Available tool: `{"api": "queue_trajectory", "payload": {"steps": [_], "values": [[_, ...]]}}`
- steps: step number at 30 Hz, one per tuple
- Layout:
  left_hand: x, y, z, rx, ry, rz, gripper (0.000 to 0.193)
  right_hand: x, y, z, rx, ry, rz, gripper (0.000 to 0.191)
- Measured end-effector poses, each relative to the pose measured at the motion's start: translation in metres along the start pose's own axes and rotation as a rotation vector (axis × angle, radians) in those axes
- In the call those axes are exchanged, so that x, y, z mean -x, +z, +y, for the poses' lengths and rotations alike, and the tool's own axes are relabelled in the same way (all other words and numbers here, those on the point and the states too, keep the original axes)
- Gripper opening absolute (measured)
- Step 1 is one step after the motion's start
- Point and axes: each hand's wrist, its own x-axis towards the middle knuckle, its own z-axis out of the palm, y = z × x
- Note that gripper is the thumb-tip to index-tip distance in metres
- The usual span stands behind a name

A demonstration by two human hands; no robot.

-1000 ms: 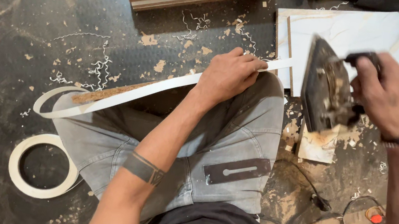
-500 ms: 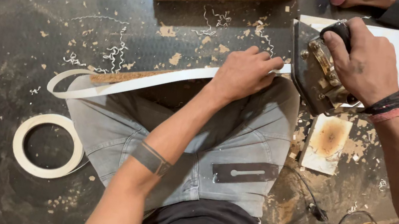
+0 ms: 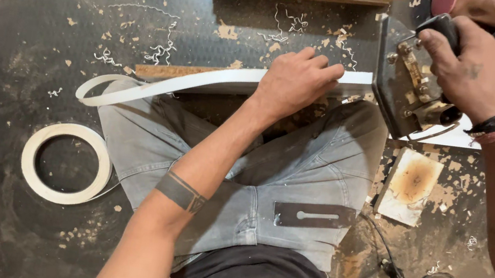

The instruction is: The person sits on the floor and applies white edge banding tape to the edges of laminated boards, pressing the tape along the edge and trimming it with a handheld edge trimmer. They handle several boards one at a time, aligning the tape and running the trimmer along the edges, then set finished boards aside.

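Both hands are busy as I watch: my left hand (image 3: 296,82) lies with fingers close together and curled down, pressing the white edge strip (image 3: 204,82) onto the narrow board edge (image 3: 170,71) across my knees, while my right hand (image 3: 470,69) is wrapped tight around the black handle of the old iron (image 3: 405,80), held tilted just beside the strip's right end. Left of the strip a roll of white tape (image 3: 66,163) rests on the dark dimpled floor (image 3: 27,21) among curly shavings, a flat metal plate (image 3: 312,216) sits on my grey trousers, and a scorched wooden block (image 3: 410,186) lies below the iron.
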Motion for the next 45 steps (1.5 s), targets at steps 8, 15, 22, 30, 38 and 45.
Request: {"api": "queue_trajectory", "payload": {"steps": [8, 15, 22, 30, 38, 45], "values": [[0.006, -0.002, -0.006, 0.019, -0.049, -0.008, 0.014, -0.008, 0.01, -0.015, -0.106, 0.052, -0.04, 0.04], [0.032, -0.044, -0.028, -0.015, -0.037, -0.017, 0.017, -0.014, 0.046, -0.075, -0.065, -0.236, 0.069, 0.039], [0.064, -0.102, -0.053, -0.047, -0.117, -0.01, 0.022, -0.029, 0.078, -0.131, -0.051, -0.253, 0.041, 0.043], [0.082, -0.14, -0.08, -0.017, -0.207, -0.004, 0.016, -0.053, 0.097, -0.161, -0.031, -0.347, 0.055, 0.041], [0.092, -0.148, -0.081, -0.016, -0.212, 0.016, 0.012, -0.047, 0.078, -0.139, -0.44, -0.09, -0.315, 0.038], [0.087, -0.152, -0.074, -0.032, -0.25, 0.016, 0.011, -0.025, 0.025, -0.045, -0.229, -0.066, -0.131, 0.029]]}}
